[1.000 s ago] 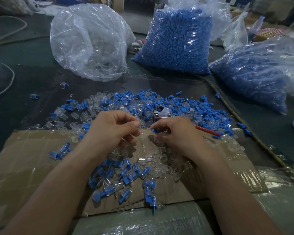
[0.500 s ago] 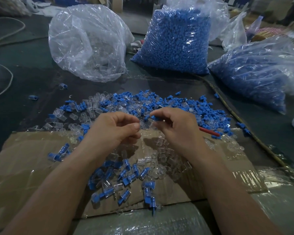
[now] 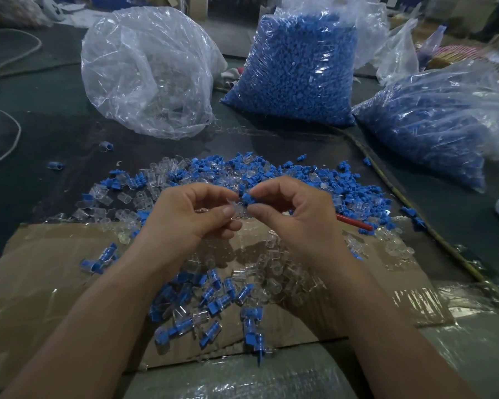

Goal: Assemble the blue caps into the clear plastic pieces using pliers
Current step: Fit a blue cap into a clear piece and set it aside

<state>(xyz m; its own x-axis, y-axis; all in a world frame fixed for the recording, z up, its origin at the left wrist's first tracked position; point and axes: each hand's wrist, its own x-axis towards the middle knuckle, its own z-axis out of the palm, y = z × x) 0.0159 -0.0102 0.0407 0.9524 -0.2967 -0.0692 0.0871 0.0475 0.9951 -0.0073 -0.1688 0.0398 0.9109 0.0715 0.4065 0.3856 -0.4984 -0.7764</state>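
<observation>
one blue cap [image 3: 247,197], perhaps one clear piece [image 3: 236,210]

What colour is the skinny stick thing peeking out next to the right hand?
Red. The handle shows best in the head view, beside the right hand.

You have three full bags at the far side: one bag of clear pieces [image 3: 147,73] on the left, one middle bag of blue caps [image 3: 297,70] and one right bag of blue caps [image 3: 432,122]. Two stray pieces lie apart at the far left, a first stray piece [image 3: 106,145] and a second stray piece [image 3: 55,166]. One red pliers handle [image 3: 353,221] shows just right of your right hand [image 3: 294,214]. One cardboard sheet [image 3: 41,269] lies near you. Your left hand [image 3: 190,217] pinches one clear plastic piece [image 3: 235,207], and your right pinches one blue cap [image 3: 247,197]. The loose heap [image 3: 271,168] and the assembled pieces [image 3: 213,300] near you are too many to count.
</observation>
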